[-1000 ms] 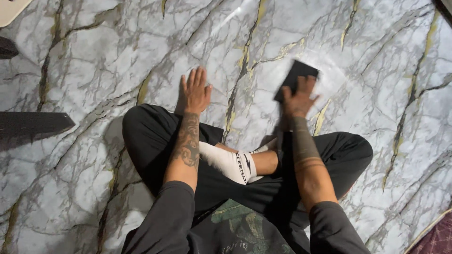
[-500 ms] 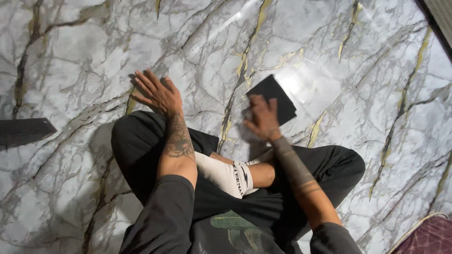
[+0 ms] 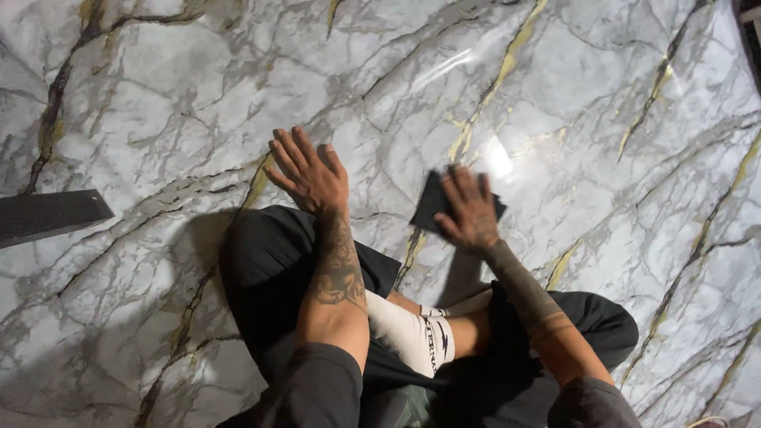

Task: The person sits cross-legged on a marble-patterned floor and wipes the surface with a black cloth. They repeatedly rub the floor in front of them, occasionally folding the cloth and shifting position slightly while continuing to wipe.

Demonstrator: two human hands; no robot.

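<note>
1. Right hand [image 3: 469, 208] presses flat on the dark cloth [image 3: 432, 204], fingers spread over the top of it. Only the cloth's left part and a sliver past the fingertips show; the rest is under the palm.

2. Big change: a second ago that cloth sat further out on the floor and well to the right, mostly visible ahead of the fingers. Half a second ago it was already nearer. Now it is close in, just ahead of the crossed legs [image 3: 269, 269]. The hand has been dragging it back toward the body.

3. The hand is blurred, so it reads as mid-stroke, a wiping pass across the marble floor [image 3: 158, 103].

4. Left hand [image 3: 311, 173] lies palm down on the floor, fingers splayed wide, holding nothing. The fingertips point up and left, away from the cloth. It has stayed planted near the left knee through all three views, which looks like bracing.

5. A glossy glare patch [image 3: 499, 162] lies just beyond the right fingertips, on the stretch the cloth has left.

6. Off to the far left of the left fingers, a dark flat strip [image 3: 47, 214] lies on the floor, untouched.
</note>
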